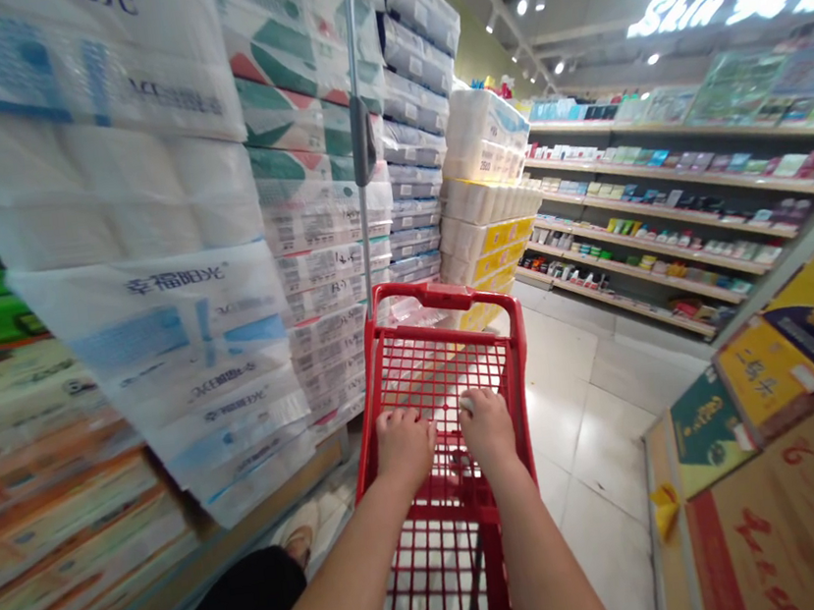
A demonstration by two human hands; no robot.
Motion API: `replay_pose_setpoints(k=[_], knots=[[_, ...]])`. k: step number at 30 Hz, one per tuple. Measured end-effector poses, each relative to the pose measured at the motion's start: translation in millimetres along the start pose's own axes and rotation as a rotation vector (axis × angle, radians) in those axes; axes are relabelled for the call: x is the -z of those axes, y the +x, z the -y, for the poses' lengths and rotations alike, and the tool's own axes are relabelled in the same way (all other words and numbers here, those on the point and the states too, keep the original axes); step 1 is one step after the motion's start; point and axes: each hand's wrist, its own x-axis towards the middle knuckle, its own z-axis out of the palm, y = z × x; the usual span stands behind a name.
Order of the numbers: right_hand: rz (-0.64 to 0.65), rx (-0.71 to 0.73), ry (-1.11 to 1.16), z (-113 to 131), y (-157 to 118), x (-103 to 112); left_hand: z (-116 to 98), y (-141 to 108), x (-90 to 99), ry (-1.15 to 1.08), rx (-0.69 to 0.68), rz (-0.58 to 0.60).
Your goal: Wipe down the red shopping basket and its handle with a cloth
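Red plastic of a shopping trolley (443, 296) runs ahead at 12 o'clock, with the left hand (405, 447) and right hand (488, 429) side by side on its mesh, their fingers curled narrow around the bar, tips out of sight, holding nothing but the trolley. Plastic-wrapped toilet-roll bales (125, 181) tower at 10 o'clock, stocked shelves (633, 208) line 2 o'clock, cardboard cartons (793, 495) stand at 4 o'clock, and pale floor tiles (577, 423) stretch forward under ceiling spotlights (522, 4).
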Motion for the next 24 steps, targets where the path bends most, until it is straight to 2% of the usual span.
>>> replay_pose_setpoints(k=[2, 4, 6, 8, 11, 14, 17, 20, 22, 24], knots=[[0.045, 0.094, 0.086, 3, -1, -4, 1, 0, 0.4, 0.0, -0.001, -0.002], [-0.001, 0.15, 0.127, 4, -1, -4, 1, -1, 1.4, 0.0, -0.001, 0.001], [-0.104, 0.107, 0.077, 1, 0, -1, 0, -2, 2.6, -0.002, 0.003, 0.003], [-0.155, 0.018, -0.018, -2, 0, 3, -1, -3, 3.6, -0.009, 0.011, 0.006], [-0.06, -0.007, -0.072, 0, -3, 2, -1, -3, 3.5, -0.016, 0.024, 0.009], [0.048, 0.106, 0.032, 8, -5, -6, 0, -3, 1.9, -0.004, 0.017, 0.0], [-0.011, 0.171, 0.103, 9, -3, -8, 2, -3, -0.3, 0.012, 0.001, -0.012], [-0.116, 0.073, 0.014, 3, -1, -1, 2, -3, -1.6, 0.015, -0.01, -0.028], [-0.102, 0.003, -0.06, 1, -2, 2, 2, -4, -1.6, 0.013, -0.011, -0.033], [-0.01, 0.013, -0.07, 3, -4, 1, 2, -3, -1.2, 0.011, -0.009, -0.029]])
